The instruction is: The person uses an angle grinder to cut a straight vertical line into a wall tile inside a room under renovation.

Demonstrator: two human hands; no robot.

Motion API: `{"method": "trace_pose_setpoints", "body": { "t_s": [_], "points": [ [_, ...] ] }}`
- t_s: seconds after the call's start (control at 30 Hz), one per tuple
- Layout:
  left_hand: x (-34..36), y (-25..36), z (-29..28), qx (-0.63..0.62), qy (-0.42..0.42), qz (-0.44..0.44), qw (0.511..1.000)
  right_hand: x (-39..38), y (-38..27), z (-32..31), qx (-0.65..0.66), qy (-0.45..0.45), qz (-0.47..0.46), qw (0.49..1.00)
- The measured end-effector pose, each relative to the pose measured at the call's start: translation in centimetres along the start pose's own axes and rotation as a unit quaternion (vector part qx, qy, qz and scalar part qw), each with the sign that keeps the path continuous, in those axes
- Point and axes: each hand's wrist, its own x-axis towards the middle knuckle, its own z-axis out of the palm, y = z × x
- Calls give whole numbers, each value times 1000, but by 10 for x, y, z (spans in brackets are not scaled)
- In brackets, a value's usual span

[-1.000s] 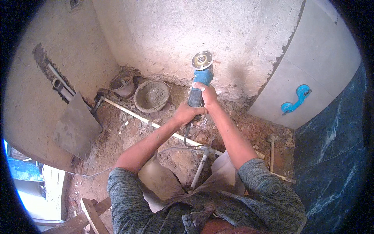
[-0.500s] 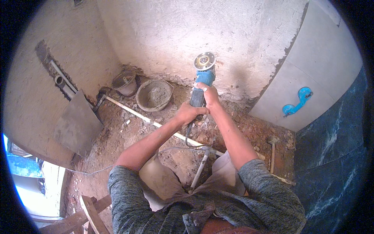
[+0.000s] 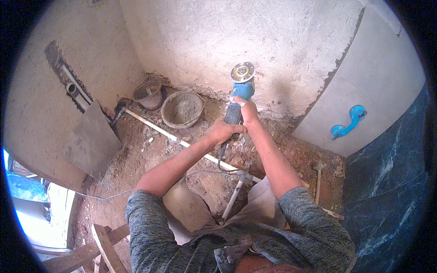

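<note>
Both hands grip an angle grinder (image 3: 242, 89) with a blue and black body and a metal disc (image 3: 242, 72) on its upper end. My left hand (image 3: 224, 132) wraps round the lower black handle. My right hand (image 3: 247, 110) grips higher, over the junction of blue and black. Its cord (image 3: 222, 151) hangs down beside my left wrist toward white pipes (image 3: 160, 133) lying across the dirt floor. The rough plastered wall (image 3: 214, 32) stands behind the tool. A bowl of grey mortar (image 3: 182, 113) sits beyond my left hand, with a grimy bucket (image 3: 146, 95) beside it.
A grey slab (image 3: 91, 145) leans at left beside pipes in a wall groove. A blue suction lifter (image 3: 349, 122) is on grey tile at right, beside dark blue marbled tiles (image 3: 387, 191). A hammer (image 3: 317, 182) lies on the floor. Wooden pieces (image 3: 104, 250) stand lower left.
The grinder and both hands have shifted slightly right in the picture, along with much of the surroundings. My grip looks the same.
</note>
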Motion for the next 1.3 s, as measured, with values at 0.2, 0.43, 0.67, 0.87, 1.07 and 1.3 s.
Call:
{"method": "trace_pose_setpoints", "body": {
  "t_s": [0.2,0.43,0.67,0.87,1.07,1.3],
  "points": [
    [7,-12,-2,-29,4,10,1000,-3,-1,4,-13,0,2,1000],
    [-8,5,0,3,10,10,1000,3,4,-2,-33,-8,-9,999],
    [-5,1,-2,32,19,11,999,3,4,-1,-7,-9,3,1000],
    [-10,6,-2,36,17,3,999,3,4,-1,-12,-6,7,1000],
    [1,-6,-1,-21,20,0,1000,9,9,-3,5,-6,17,1000],
    [7,-11,-2,-7,29,-7,1000,10,10,-5,1,-10,18,1000]
  ]
}}
